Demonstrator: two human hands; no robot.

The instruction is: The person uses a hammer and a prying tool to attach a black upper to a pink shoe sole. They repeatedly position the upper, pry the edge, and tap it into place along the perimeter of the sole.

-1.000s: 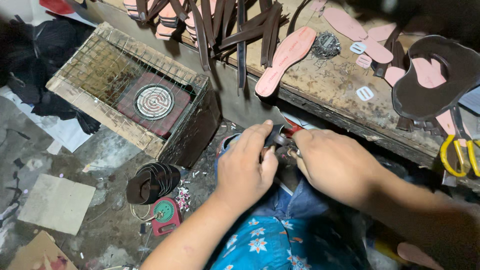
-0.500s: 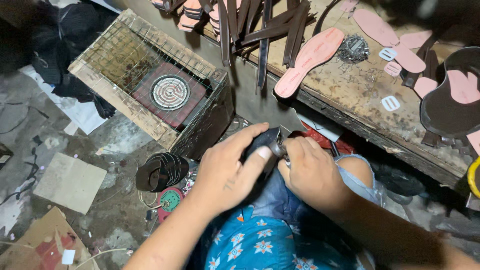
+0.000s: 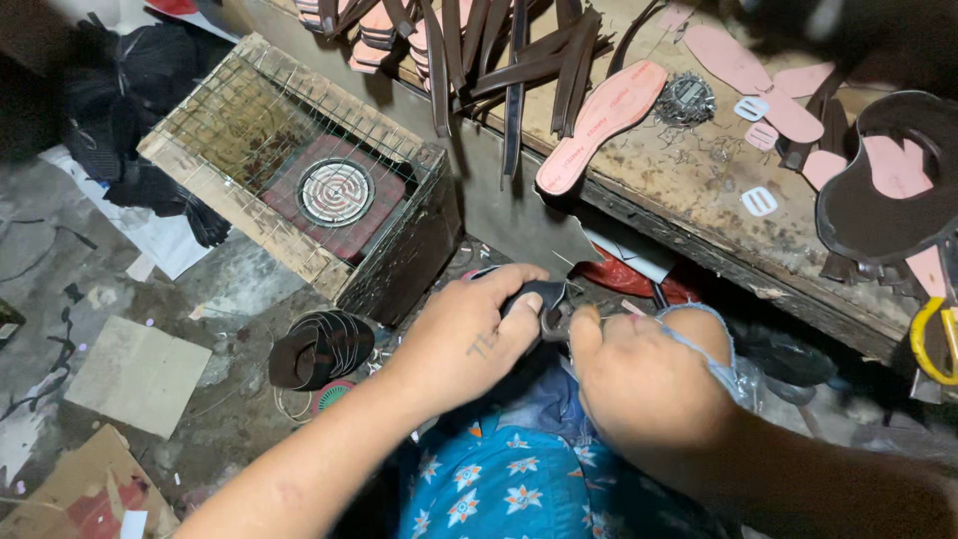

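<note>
- Left hand [image 3: 469, 334] wraps over a dark strap [image 3: 539, 296], fingers curled closed on it, above the lap
- Right hand [image 3: 649, 384] meets it from the other side, thumb and fingers pinched at a small metal piece [image 3: 555, 321] on the strap; what exactly that piece is cannot be told
- The strap sits between both hands, just in front of the surface [image 3: 689, 190] edge, over blue flowered cloth [image 3: 499, 479]
- Pink insole [image 3: 602, 122] lies on the surface, near its front edge, with a bundle of dark strips [image 3: 499, 60] hanging over the edge beside it
- A wad of metal bits [image 3: 686, 100] rests just right of the insole; two white buckles [image 3: 750, 108] lie near it
- Dark sole [image 3: 878, 200] with pink insert lies at the right end of the surface; yellow handles [image 3: 933, 339] show at the frame edge below it
- A wire-topped wooden box [image 3: 299, 170] stands on the floor to the left, a round coil heater [image 3: 335, 192] inside
- A stack of dark soles [image 3: 319, 347] lies on the floor just below the box, near the left forearm
- Cardboard scraps [image 3: 135, 374] lie on the floor, well left of the hands
</note>
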